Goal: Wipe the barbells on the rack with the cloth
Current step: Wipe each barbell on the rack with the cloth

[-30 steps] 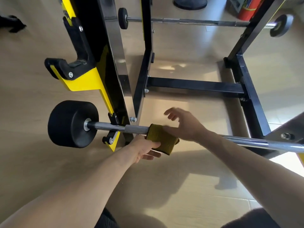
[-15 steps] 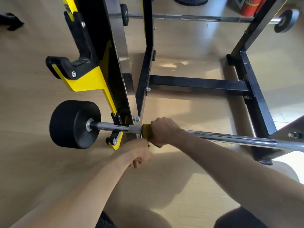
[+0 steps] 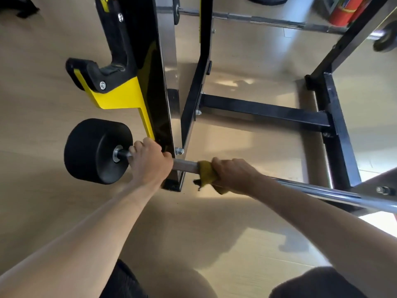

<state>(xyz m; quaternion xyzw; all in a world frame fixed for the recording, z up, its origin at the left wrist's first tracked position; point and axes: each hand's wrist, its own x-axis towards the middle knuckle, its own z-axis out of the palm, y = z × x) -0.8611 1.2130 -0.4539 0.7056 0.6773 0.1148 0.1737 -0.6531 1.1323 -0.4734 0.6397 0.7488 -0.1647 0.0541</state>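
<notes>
Head view: left hand (image 3: pixel 151 162) curls round the lower barbell (image 3: pixel 300 188) beside its black end weight (image 3: pixel 96 150), apparently steadying it on the rack (image 3: pixel 335 117), while right hand (image 3: pixel 234 176) clamps the yellow cloth (image 3: pixel 206 171) around the shaft for wiping.

bar (image 3: pixel 322 191) runs open to the right until the bolted bracket (image 3: pixel 384 190); leftward the rack upright (image 3: pixel 163 87) and black end weight (image 3: pixel 94 150) box things in.

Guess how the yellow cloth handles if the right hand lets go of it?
Probably floppy: the yellow cloth bunches around the barbell under the right hand, a corner dangling. Likely light. It would probably slide off the smooth bar.
</notes>
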